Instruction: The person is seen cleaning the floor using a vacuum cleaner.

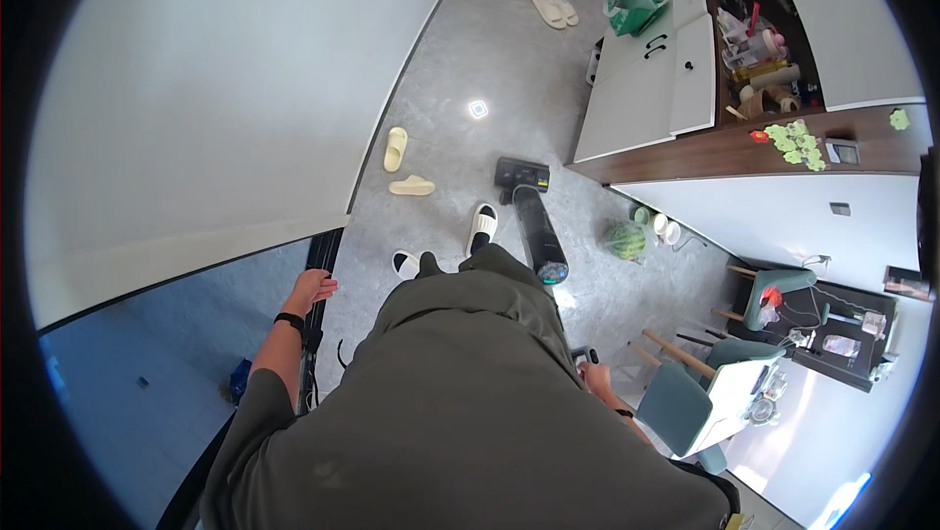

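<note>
A dark floor washer [540, 232] leans back toward me on the grey floor, its wide head [522, 174] flat ahead of my feet. My right hand [596, 379] grips the top of its handle beside my right hip; my body hides part of the stick. My left hand [314, 287] hangs over a black door track at my left, fingers loosely extended, holding nothing. White slippers [482, 225] are on my feet. A pair of yellow slippers [396, 149] lies ahead to the left, one turned sideways. A wrapped watermelon [626, 240] sits on the floor to the right of the washer.
Cream slippers [555, 10] lie farther ahead. A white cabinet [635, 100] with a green bag [636, 8] and open shelf stands ahead right. Cups [659, 223] line the right wall. Teal chairs [673, 401] and a white table [734, 401] stand at right. A white wall [220, 104] borders the left.
</note>
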A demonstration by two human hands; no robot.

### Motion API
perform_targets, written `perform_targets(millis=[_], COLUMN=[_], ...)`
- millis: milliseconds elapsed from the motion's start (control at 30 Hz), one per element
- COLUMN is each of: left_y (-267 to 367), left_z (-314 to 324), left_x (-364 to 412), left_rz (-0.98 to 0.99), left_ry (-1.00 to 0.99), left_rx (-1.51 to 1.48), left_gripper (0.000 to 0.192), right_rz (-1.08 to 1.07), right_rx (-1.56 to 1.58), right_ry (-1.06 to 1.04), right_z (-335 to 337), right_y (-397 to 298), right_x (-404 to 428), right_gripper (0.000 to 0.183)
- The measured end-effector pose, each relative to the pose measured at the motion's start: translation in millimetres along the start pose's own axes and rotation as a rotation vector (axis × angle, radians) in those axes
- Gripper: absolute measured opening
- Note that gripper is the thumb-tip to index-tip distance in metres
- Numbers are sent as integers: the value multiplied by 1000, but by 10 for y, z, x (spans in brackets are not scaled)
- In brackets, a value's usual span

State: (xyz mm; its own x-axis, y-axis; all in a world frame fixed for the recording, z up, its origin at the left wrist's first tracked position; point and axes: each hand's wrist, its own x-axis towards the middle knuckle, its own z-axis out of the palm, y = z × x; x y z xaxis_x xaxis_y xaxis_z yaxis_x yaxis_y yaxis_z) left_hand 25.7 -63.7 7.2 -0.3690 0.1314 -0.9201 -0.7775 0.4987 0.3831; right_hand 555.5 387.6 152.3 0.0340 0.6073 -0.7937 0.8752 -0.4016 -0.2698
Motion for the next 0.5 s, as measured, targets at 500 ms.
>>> perform_targets(millis=[500], left_y=[-1137], left_z=[341], left_x=[-449], left_rz=[-167], left_ry=[173], left_rx=[-211], left_gripper=[39], right_rz=[-361], right_rx=[-640], right_ry=[-64], right_z=[185], right_y=[-1091], right_x=[1530], right_gripper=[33])
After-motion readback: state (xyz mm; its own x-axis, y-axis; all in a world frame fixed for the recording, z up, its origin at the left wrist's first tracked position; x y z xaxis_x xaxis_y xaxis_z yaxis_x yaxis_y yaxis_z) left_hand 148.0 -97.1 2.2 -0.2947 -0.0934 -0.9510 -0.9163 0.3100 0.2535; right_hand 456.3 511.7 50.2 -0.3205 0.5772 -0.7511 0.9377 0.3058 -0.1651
